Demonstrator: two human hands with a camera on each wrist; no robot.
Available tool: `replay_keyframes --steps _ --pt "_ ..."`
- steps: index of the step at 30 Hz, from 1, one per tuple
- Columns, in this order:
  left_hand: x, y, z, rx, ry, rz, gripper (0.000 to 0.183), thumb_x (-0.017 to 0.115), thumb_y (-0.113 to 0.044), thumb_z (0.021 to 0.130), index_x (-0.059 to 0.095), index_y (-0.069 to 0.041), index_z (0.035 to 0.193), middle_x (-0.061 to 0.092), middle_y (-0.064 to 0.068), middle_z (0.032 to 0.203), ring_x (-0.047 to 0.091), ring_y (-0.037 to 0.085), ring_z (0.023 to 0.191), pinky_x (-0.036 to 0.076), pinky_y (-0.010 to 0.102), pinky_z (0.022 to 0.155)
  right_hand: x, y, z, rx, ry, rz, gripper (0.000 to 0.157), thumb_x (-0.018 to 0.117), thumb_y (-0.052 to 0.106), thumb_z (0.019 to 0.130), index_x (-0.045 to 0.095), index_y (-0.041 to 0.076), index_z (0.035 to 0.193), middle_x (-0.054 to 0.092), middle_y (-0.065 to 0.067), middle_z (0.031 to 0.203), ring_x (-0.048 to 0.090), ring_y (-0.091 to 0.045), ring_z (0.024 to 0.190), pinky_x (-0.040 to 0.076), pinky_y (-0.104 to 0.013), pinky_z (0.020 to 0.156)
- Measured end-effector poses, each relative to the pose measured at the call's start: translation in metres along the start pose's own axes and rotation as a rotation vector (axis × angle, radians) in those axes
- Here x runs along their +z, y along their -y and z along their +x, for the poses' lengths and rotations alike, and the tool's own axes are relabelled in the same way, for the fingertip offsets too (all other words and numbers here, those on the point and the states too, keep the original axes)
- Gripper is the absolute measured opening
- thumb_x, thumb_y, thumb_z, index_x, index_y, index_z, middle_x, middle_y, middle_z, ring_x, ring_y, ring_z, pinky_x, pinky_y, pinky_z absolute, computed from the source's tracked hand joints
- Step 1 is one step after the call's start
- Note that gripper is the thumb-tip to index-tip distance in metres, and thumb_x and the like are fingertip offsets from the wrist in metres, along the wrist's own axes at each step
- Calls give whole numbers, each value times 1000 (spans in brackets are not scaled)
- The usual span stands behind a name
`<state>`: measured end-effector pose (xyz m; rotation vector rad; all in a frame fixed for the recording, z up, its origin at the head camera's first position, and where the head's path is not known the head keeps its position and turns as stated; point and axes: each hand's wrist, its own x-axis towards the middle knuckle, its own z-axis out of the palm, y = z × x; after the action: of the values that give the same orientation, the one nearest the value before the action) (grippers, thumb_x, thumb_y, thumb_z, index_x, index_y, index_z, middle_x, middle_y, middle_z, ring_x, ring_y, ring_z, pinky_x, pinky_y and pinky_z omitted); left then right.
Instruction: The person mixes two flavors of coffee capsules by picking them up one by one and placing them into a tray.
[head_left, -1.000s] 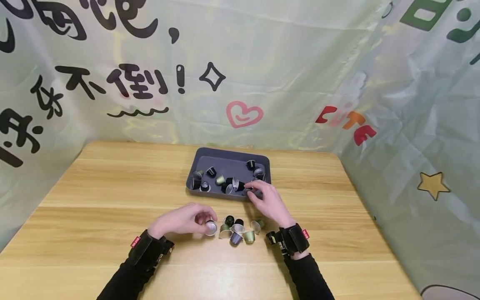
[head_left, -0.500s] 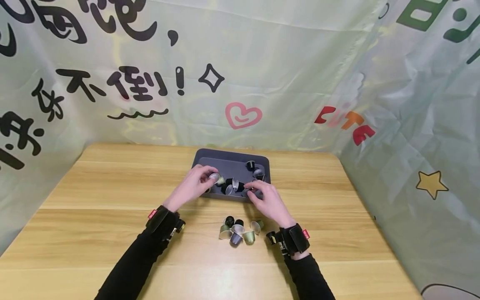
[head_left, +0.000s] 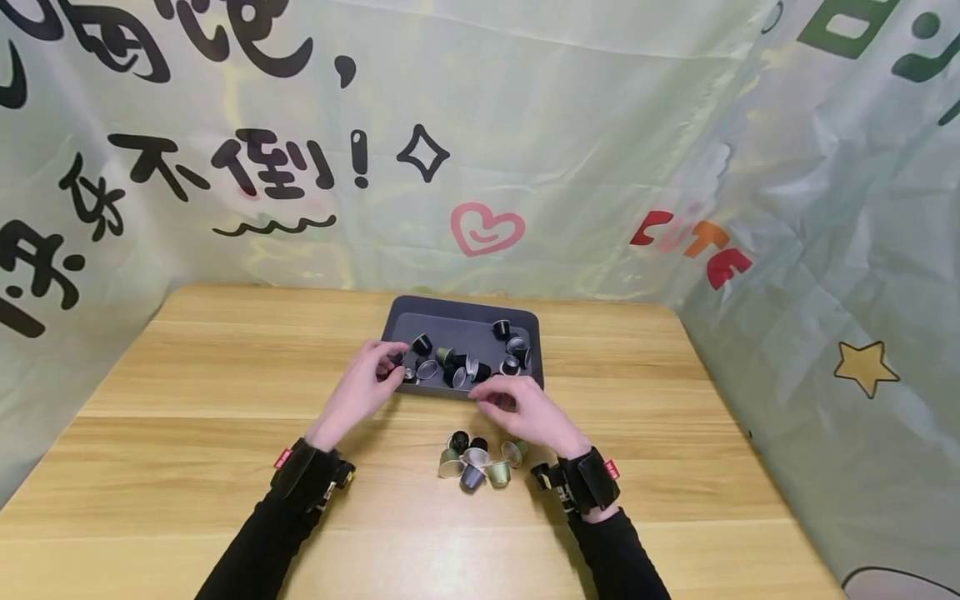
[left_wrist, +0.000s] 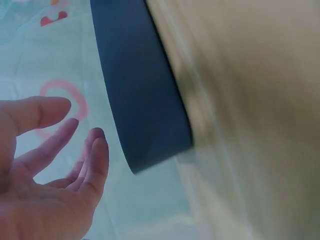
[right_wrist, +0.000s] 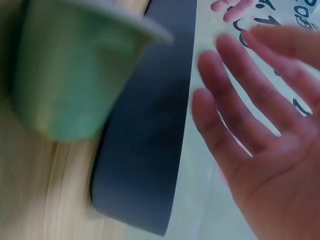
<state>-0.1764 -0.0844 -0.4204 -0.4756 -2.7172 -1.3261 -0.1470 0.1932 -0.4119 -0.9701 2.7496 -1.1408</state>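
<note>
My left hand (head_left: 362, 383) is at the left end of the dark grey tray (head_left: 465, 310), fingertips over its rim. In the left wrist view the thumb and fingers of that hand (left_wrist: 65, 170) are loosely bent and apart, holding nothing, beside the tray's outer wall (left_wrist: 140, 95). Over the tray's front edge is my right hand (head_left: 528, 410); the right wrist view shows its fingers (right_wrist: 240, 95) spread and relaxed around nothing. Black and green coffee capsules lie in the tray, among them a black capsule (head_left: 502, 330) and a silver-rimmed one (head_left: 427, 369).
In front of the tray, several capsules are clustered on the wooden table (head_left: 225, 417), including a pale green capsule (head_left: 498, 474) and a purple-grey capsule (head_left: 472, 477). A printed cloth (head_left: 570, 167) encloses the table at the back and sides.
My left hand carried a capsule from the cluster to the tray, let it go and moved back left. My right hand let go of a capsule in the tray and drew back slightly toward me.
</note>
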Motion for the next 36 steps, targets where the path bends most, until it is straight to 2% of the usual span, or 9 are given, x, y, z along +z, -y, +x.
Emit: replay_keyframes --steps 4,9,16,21,25,36 --pt "-4 6 -8 2 -8 -10 39 62 -9 94 61 -2 132 60 22 124 60 31 103 52 50 92 2 3 -1 -16 160 36 23 68 8 93 71 2 115 75 -11 104 67 -14 86 57 -21 74" --pt "-4 10 -12 11 7 -34 38 65 -8 93 62 -2 131 63 21 123 60 30 102 52 49 93 7 4 -1 -34 246 24 23 71 12 92 72 6 114 75 -7 109 68 -14 88 59 -23 77" --pt "-3 10 -15 10 19 -44 38 65 -9 93 62 -3 130 63 19 124 60 28 102 52 49 93 18 7 -2 -41 307 -31 25 72 15 91 73 10 116 74 -2 115 68 -15 100 57 -26 87" --pt "-3 11 -16 -3 34 -37 38 65 -10 94 62 -6 131 62 18 127 60 29 104 52 48 92 25 11 0 -22 342 -49 28 72 17 92 72 12 119 73 0 116 65 -11 97 55 -24 86" --pt "-3 11 -15 12 49 -41 37 65 -11 94 62 -5 130 63 18 128 60 31 106 52 49 94 27 14 3 -17 368 -66 29 73 17 91 72 13 119 72 0 113 64 -9 96 55 -22 86" --pt "-4 12 -16 26 44 -37 37 66 -11 94 63 -4 130 63 18 128 59 33 107 50 49 93 29 16 6 -4 369 -112 26 73 13 90 73 12 116 72 0 110 63 -7 94 54 -21 84"
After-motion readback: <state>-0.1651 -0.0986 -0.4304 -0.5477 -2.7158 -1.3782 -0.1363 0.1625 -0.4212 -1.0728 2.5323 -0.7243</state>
